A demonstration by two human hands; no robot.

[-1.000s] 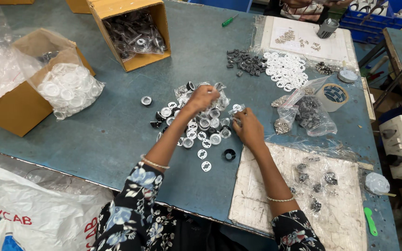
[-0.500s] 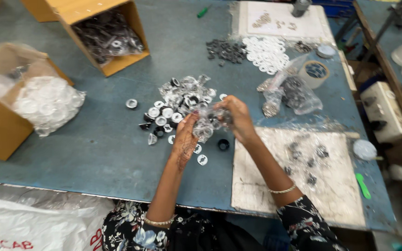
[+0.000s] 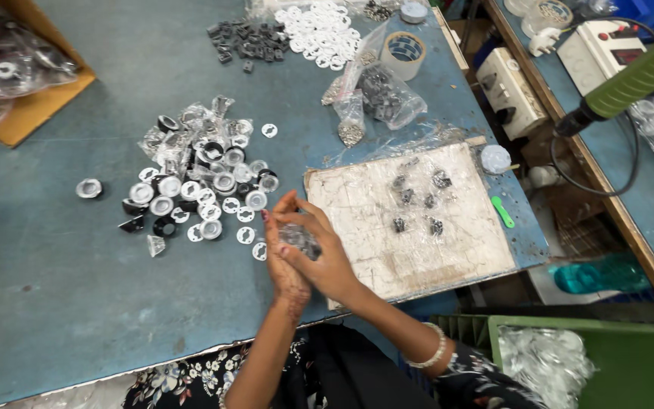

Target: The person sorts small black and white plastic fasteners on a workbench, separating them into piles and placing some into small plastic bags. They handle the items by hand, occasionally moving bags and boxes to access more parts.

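Note:
My left hand point(image 3: 283, 261) and my right hand point(image 3: 325, 254) are cupped together just above the blue table point(image 3: 62, 288), near its front edge. Between them they hold a clump of small clear and black parts point(image 3: 300, 239). Just left of the hands lies a pile of small round silver, white and black parts point(image 3: 202, 178), some in clear wrapping. A white board point(image 3: 372, 220) with several dark parts under clear film lies right beside my right hand.
Black parts point(image 3: 245, 38) and white rings point(image 3: 321, 30) lie at the table's far side, beside a tape roll point(image 3: 404, 54) and clear bags of parts point(image 3: 384, 95). A cardboard box point(image 3: 20, 113) sits far left. A green crate point(image 3: 615, 356) stands low right.
The hands have drawn back from the pile toward the table's front edge, closing together around a clump of parts. The camera has swung right.

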